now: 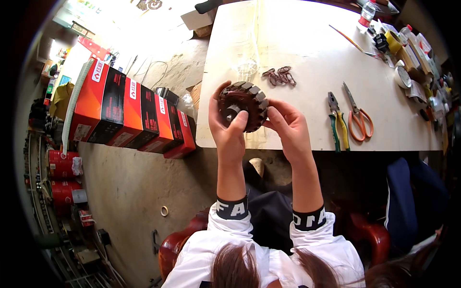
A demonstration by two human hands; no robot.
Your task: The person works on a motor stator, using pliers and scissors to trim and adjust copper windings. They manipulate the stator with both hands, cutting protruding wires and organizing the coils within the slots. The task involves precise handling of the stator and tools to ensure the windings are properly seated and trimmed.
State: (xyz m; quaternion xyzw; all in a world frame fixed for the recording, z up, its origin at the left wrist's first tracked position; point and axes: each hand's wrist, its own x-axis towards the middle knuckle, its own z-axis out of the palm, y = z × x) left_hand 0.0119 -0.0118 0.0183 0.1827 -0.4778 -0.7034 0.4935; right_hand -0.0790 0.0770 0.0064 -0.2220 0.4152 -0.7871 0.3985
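Note:
A round dark metal part (244, 98) with a toothed rim and a short central shaft is lifted over the near edge of the pale table. My left hand (227, 120) grips it from the left side, thumb across the hub. My right hand (287, 127) pinches the right rim, its other fingers curled and partly hidden. Beyond the part lies a small heap of reddish-brown links or loops (278, 77). To the right of my hands, pliers with green-and-yellow handles (343, 126) and orange-handled scissors (361, 126) lie on the table.
The table (307, 29) holds a clutter of tape rolls (394, 42), cartons, a bottle (366, 17) and a thin brush (345, 37) at the right. Red-and-black boxes (120, 113) stand in a row on the left. I sit in a wooden chair (372, 237); red drums (65, 164) line the far left.

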